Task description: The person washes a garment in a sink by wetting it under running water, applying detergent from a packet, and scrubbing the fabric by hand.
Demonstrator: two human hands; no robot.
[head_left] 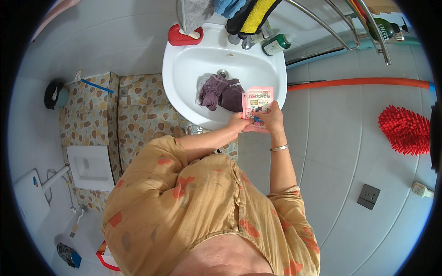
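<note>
And here both my hands are on the pink packet (257, 98); my left hand (238, 123) pinches its lower left edge, my right hand (273, 119) grasps its right side; it's over the front rim of the white basin (184, 87); the purple cloth (215, 91) already lies bunched inside; no suds show, so it looks early, with pouring seemingly not yet done; whether the packet's open, I can't tell.
</note>
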